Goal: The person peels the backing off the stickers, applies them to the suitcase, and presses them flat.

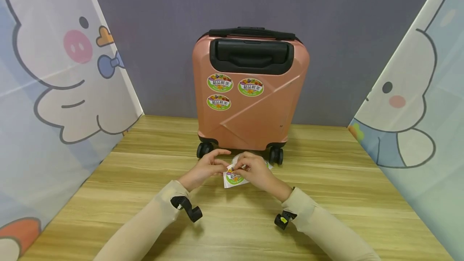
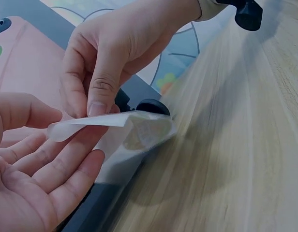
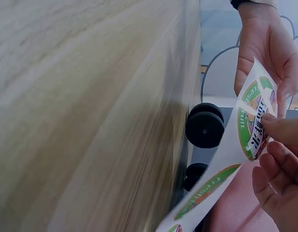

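A white backing strip of oval fruit stickers [image 1: 235,177] is held between both hands in front of the suitcase. My right hand [image 1: 255,170] pinches it, thumb on the face of one green-rimmed sticker [image 3: 253,123] and fingers behind. My left hand [image 1: 207,168] is at the strip's left end. In the left wrist view its fairly straight fingers lie under the strip [image 2: 91,124], with the thumb near the edge. More stickers trail along the strip in the right wrist view. The pink suitcase [image 1: 250,120] stands upright, with three such stickers on its front.
Black wheels [image 1: 276,155] of the suitcase stand on the wood-grain table [image 1: 232,228], just beyond the hands. A grey panel [image 1: 152,51] rises behind, and cartoon-printed panels [image 1: 54,164] flank both sides. Each sleeve carries a black wrist mount [image 1: 186,208].
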A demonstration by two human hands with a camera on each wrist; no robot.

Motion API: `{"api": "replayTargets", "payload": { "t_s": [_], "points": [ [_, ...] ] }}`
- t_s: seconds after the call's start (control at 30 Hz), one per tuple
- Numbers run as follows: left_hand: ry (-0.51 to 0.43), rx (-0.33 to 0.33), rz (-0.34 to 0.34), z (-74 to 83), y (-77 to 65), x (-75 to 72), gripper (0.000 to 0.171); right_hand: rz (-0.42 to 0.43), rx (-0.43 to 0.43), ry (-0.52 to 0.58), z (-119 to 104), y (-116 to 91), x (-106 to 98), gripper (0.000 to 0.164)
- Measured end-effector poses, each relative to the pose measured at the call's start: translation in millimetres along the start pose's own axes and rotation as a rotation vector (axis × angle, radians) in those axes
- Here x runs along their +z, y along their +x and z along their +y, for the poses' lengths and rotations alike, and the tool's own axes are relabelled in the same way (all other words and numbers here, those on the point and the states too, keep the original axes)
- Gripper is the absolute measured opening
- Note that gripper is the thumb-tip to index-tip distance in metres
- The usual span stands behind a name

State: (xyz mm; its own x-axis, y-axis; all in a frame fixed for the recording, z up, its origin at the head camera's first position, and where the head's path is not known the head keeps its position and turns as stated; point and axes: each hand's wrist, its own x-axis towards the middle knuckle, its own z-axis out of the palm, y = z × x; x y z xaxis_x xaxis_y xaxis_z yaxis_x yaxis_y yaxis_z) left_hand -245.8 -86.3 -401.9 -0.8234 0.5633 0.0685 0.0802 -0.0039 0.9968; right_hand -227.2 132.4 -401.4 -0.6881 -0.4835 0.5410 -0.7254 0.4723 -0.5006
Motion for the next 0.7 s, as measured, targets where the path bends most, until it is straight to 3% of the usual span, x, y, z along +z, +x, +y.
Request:
{"api": "replayTargets", "payload": {
  "t_s": [0.27,0.5,0.7],
  "points": [
    [-0.007,-0.016,0.009,3.1,0.2,0.8,0.060,0.067,-0.040,0.001,2.5,-2.3,0.3,0.024],
    [-0.028,-0.011,0.002,0.6,-0.5,1.7,0.064,0.044,-0.030,-0.002,2.7,-4.8,1.7,0.024],
    [-0.021,-0.004,0.002,-1.0,-0.2,2.6,0.065,0.096,-0.064,-0.063,1.4,-4.7,3.6,0.020]
  ]
}}
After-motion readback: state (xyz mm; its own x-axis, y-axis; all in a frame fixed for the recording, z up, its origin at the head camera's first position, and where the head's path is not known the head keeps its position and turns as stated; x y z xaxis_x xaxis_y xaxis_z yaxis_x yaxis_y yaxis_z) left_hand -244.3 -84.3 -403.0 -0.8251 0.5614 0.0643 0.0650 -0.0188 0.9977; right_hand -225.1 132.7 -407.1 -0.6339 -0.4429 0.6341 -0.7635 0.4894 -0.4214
